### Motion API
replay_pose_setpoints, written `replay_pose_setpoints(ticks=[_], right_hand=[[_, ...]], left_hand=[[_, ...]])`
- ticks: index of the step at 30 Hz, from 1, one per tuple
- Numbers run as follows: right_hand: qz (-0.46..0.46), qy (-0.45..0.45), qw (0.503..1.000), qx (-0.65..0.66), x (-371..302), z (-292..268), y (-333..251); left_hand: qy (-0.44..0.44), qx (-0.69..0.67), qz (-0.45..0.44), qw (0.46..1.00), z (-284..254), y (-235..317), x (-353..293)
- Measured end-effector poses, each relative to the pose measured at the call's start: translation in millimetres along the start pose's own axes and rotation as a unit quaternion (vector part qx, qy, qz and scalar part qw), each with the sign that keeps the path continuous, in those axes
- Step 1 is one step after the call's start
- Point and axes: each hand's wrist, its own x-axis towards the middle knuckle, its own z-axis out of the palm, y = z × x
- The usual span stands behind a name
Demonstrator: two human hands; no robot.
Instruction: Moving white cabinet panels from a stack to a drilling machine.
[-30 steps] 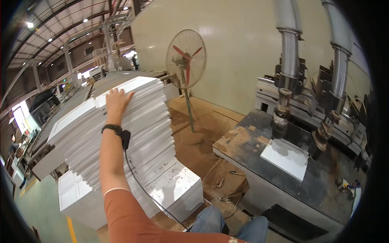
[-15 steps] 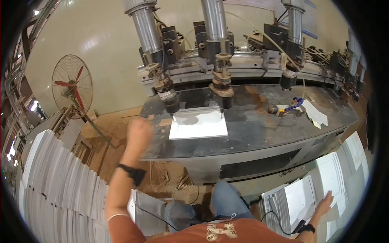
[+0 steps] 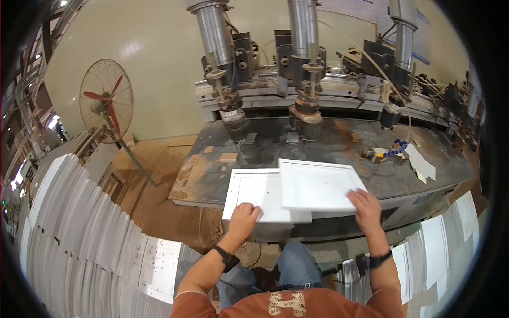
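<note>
From here the upper white panel (image 3: 313, 185) hides the right part of the lower white panel (image 3: 255, 185); I can't tell whether they touch. The metal cylinders (image 3: 214, 32) run out of view overhead; the left-hand stack (image 3: 79, 222) is cut off below.

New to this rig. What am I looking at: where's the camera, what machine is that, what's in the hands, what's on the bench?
No robot here: a person works with two bare hands. The view is from the left of two fisheye cameras worn on the head, looking down, so straight edges bend toward the rim.

The left hand grips the lower edge of one white panel; the right hand holds the right edge of a second panel, which overlaps the first in view. Whether either rests on the bench is unclear.

The machine behind has upright metal heads over a dark bench top. On it lie small wood-coloured pieces, a blue jointed hose and paper.
</note>
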Motion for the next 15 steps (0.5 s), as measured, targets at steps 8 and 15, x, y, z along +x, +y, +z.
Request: replay_pose_setpoints(ticks=[8,15], right_hand=[[-0.049,-0.161,0.985,0.034,90,144,-37],[-0.029,-0.156,0.981,0.112,116,193,-37]], left_hand=[[0.001,0.162,0.08,0.984,-177,-44,-125],[0.041,0.526,-0.007,0.85,-365,-76,-145]])
